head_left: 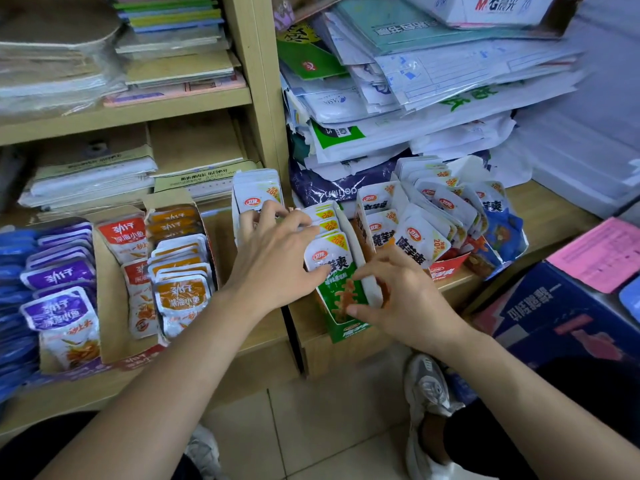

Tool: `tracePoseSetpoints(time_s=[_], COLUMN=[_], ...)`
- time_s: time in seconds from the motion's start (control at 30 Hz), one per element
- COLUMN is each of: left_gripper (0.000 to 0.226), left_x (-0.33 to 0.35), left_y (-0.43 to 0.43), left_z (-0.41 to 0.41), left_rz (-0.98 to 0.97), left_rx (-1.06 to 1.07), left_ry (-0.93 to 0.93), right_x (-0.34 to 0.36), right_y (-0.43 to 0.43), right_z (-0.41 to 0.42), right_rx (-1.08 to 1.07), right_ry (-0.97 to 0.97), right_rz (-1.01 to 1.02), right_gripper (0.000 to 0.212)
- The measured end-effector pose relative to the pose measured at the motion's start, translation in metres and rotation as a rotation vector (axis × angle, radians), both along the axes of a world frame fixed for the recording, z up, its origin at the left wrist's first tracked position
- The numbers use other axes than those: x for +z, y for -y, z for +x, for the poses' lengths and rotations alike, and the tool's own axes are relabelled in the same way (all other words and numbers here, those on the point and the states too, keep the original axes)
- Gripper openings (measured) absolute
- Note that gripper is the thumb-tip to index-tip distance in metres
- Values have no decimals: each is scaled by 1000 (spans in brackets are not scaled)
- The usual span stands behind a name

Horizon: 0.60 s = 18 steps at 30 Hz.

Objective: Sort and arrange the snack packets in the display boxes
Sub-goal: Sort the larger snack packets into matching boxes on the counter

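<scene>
A green display box [346,332] stands at the shelf's front edge, with a row of white-and-green snack packets [330,254] upright inside. My left hand [277,251] reaches over that row, fingers curled across the packet tops and thumb on the front packet. My right hand [405,299] pinches the box's right side wall near the front. Just behind my left hand stands another stack of white packets [254,188]. To the right are a red box [446,270] and a blue box [502,233] with similar packets. On the left, a cardboard box [110,306] holds orange packets [180,296], red packets [121,233] and purple packets [59,306].
Piles of plastic mailers and papers [415,98] tower behind the boxes. A wooden shelf upright [259,81] divides the two bays. A dark blue carton [554,317] with a pink sheet [599,258] sits at the right. My shoe [429,386] is on the tiled floor below.
</scene>
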<state>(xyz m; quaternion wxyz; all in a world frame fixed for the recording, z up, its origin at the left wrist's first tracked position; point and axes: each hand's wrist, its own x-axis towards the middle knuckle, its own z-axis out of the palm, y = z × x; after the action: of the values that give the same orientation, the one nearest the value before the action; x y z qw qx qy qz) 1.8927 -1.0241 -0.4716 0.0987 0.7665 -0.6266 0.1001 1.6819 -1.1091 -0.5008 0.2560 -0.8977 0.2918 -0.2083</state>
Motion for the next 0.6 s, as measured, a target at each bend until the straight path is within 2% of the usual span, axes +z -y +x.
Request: tracePoseSetpoints(time_s=[0.1, 0.23, 0.3, 0.4, 0.47, 0.6], left_gripper=[60, 27, 21, 26, 25, 17], left_x=[1, 6, 8, 9, 9, 12], left_y=[4, 14, 18, 19, 20, 19], left_z=[-1, -2, -3, -4, -4, -3], left_rz=[65, 48, 65, 90, 70, -99], left_rx=[27, 91, 121, 120, 109, 53], left_ry=[-35, -200, -276, -173, -144, -201], right_x=[-5, -5, -8, -12, -12, -8], right_y=[-7, -10, -11, -13, -17, -20], right_z=[-8, -7, -7, -8, -8, -3], right_rx=[97, 62, 43, 33, 42, 90], right_ry=[-99, -71, -45, -47, -57, -135], right_rz=[-7, 18, 30, 30, -62, -400], right_gripper=[52, 42, 38, 40, 49, 60])
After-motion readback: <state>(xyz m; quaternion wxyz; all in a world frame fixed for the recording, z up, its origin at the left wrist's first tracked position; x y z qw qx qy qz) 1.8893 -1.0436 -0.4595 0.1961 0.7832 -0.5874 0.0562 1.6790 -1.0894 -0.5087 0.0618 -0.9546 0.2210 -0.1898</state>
